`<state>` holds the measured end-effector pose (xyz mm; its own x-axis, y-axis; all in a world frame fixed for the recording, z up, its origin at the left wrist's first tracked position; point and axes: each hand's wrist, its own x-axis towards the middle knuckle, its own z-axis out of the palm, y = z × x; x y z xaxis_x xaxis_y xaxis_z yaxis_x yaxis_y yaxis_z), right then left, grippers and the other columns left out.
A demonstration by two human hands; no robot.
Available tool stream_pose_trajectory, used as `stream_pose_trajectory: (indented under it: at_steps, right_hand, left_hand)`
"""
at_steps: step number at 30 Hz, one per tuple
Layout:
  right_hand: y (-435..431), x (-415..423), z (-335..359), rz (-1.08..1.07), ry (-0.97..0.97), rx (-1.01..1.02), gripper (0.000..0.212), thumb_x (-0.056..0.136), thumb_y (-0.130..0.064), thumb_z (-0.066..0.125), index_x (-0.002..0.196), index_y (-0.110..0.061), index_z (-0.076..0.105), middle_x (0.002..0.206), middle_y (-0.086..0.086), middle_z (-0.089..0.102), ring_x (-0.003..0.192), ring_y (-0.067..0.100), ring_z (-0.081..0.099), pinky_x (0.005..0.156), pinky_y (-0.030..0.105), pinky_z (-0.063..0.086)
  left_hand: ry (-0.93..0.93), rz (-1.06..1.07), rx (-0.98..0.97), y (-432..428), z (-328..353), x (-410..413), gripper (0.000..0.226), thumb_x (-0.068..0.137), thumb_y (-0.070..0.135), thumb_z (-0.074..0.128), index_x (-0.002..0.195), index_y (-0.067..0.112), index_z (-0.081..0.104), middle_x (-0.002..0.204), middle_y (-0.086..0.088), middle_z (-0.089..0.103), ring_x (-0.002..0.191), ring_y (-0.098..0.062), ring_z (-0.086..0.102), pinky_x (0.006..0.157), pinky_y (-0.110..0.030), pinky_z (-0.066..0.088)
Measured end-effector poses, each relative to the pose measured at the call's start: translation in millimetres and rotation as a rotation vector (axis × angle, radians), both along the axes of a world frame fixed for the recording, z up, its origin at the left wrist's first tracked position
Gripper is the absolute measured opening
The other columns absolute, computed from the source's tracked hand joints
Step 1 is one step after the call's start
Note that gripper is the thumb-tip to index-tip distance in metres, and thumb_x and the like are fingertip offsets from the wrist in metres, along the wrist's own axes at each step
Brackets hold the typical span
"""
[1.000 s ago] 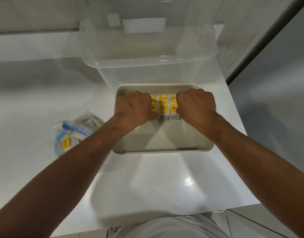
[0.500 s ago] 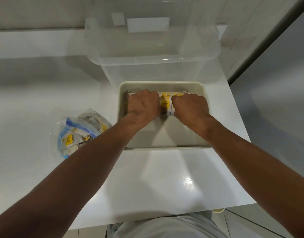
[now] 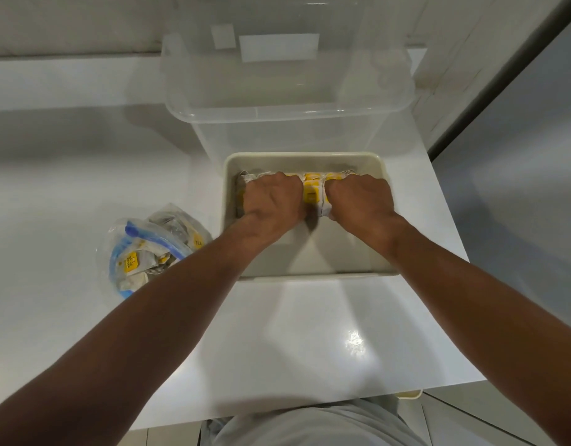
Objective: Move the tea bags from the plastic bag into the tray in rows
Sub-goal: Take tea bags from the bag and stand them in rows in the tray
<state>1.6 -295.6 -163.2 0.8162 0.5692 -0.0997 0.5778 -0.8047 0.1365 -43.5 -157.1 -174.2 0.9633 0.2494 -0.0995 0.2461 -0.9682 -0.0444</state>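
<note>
Two hands reach into the tray: left hand and right hand curl their fingers round tea bags at its far end; the plastic bag lies left.

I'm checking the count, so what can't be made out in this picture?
1. Head view: number of tea bags in the tray; the left hand and right hand cover most of the row.
2. Whether the fingers grip or press: tips hidden under the knuckles.
3. Contents of the plastic bag: crumpled, too small.

Left hand, right hand: curled, knuckles up.
</note>
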Motion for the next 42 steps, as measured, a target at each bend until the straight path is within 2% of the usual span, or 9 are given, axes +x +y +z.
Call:
stream_pose_trajectory:
  at_steps: [5, 10, 13, 16, 20, 26, 36, 39, 42]
  right_hand:
    - [-1.7, -8.0, 16.7, -0.087, 0.105, 0.155, 0.024, 0.086, -0.048, 0.066, 0.102, -0.03, 0.066, 0.101, -0.002, 0.066, 0.092, 0.025, 0.064, 0.069, 0.028, 0.039]
    - [-10.5, -16.1, 27.6, -0.064, 0.35, 0.349, 0.032, 0.081, -0.059, 0.067, 0.102, -0.035, 0.063, 0.104, -0.014, 0.065, 0.094, 0.014, 0.061, 0.077, 0.032, 0.049]
    - [-11.0, -23.1, 27.9, -0.061, 0.516, 0.534, 0.029, 0.079, -0.05, 0.075, 0.101, -0.035, 0.062, 0.107, -0.013, 0.065, 0.08, 0.001, 0.06, 0.081, 0.031, 0.051]
    - [-8.2, -33.0, 31.4, -0.101, 0.623, 0.675, 0.033, 0.078, -0.044, 0.079, 0.104, -0.031, 0.064, 0.106, -0.011, 0.065, 0.076, -0.006, 0.06, 0.082, 0.027, 0.051]
    - [5.2, -53.1, 47.6, -0.148, 0.648, 0.784, 0.027, 0.079, -0.041, 0.079, 0.101, -0.034, 0.066, 0.097, -0.019, 0.066, 0.073, 0.001, 0.064, 0.074, 0.018, 0.049]
    - [41.5, -88.7, 67.4, -0.124, 0.676, 0.855, 0.024, 0.08, -0.041, 0.078, 0.1, -0.035, 0.067, 0.096, -0.017, 0.068, 0.077, 0.005, 0.065, 0.079, 0.023, 0.051]
    - [120.7, -156.8, 65.5, -0.137, 0.669, 0.841, 0.017, 0.083, -0.038, 0.074, 0.097, -0.032, 0.067, 0.086, -0.02, 0.067, 0.074, -0.004, 0.062, 0.065, 0.015, 0.048]
    - [138.9, -177.0, 51.7, -0.16, 0.651, 0.762, 0.014, 0.083, -0.038, 0.073, 0.095, -0.033, 0.068, 0.085, -0.02, 0.07, 0.071, 0.001, 0.064, 0.071, 0.025, 0.052]
    - [152.0, -192.7, 36.4, -0.124, 0.474, 0.546, 0.018, 0.087, -0.043, 0.066, 0.103, -0.036, 0.067, 0.097, -0.016, 0.07, 0.082, 0.006, 0.066, 0.078, 0.029, 0.052]
  left_hand:
    - [-0.01, -0.021, -0.132, 6.9, 13.4, -7.1, 0.053, 0.08, 0.069, 0.063, 0.108, 0.024, 0.069, 0.107, -0.003, 0.071, 0.103, -0.027, 0.067, 0.083, -0.034, 0.045]
    - [0.053, -0.089, -0.62, 34.6, 37.5, -21.7, 0.023, 0.079, 0.044, 0.077, 0.095, 0.033, 0.065, 0.092, 0.011, 0.071, 0.09, -0.016, 0.067, 0.086, -0.036, 0.054]
    - [0.052, -0.071, -0.95, 50.3, 49.4, -37.0, 0.036, 0.073, 0.031, 0.087, 0.102, 0.028, 0.066, 0.097, 0.005, 0.07, 0.085, -0.014, 0.071, 0.084, -0.032, 0.055]
    - [0.028, -0.07, -1.104, 64.1, 62.8, -52.3, 0.045, 0.071, 0.025, 0.09, 0.11, 0.027, 0.067, 0.101, 0.001, 0.07, 0.086, -0.015, 0.072, 0.087, -0.036, 0.056]
    - [-0.04, -0.066, -1.154, 88.8, 77.1, -72.3, 0.041, 0.071, 0.03, 0.089, 0.106, 0.034, 0.069, 0.097, 0.006, 0.073, 0.086, -0.016, 0.072, 0.091, -0.046, 0.056]
    - [-0.054, -0.089, -1.194, 126.5, 83.5, -107.1, 0.046, 0.064, 0.048, 0.085, 0.105, 0.036, 0.069, 0.099, 0.005, 0.074, 0.092, -0.021, 0.072, 0.093, -0.052, 0.053]
    - [-0.077, -0.061, -1.223, 185.1, 68.5, -156.8, 0.027, 0.078, 0.029, 0.079, 0.103, 0.034, 0.069, 0.096, 0.004, 0.074, 0.089, -0.022, 0.071, 0.086, -0.054, 0.055]
    - [-0.097, -0.086, -1.207, 199.6, 66.6, -169.0, 0.022, 0.081, 0.023, 0.076, 0.1, 0.033, 0.07, 0.094, 0.005, 0.074, 0.089, -0.023, 0.07, 0.086, -0.05, 0.056]
    - [0.0, -0.132, -1.021, 215.2, 56.6, -180.4, 0.016, 0.081, 0.027, 0.079, 0.093, 0.035, 0.07, 0.087, 0.015, 0.072, 0.084, -0.008, 0.069, 0.082, -0.041, 0.056]
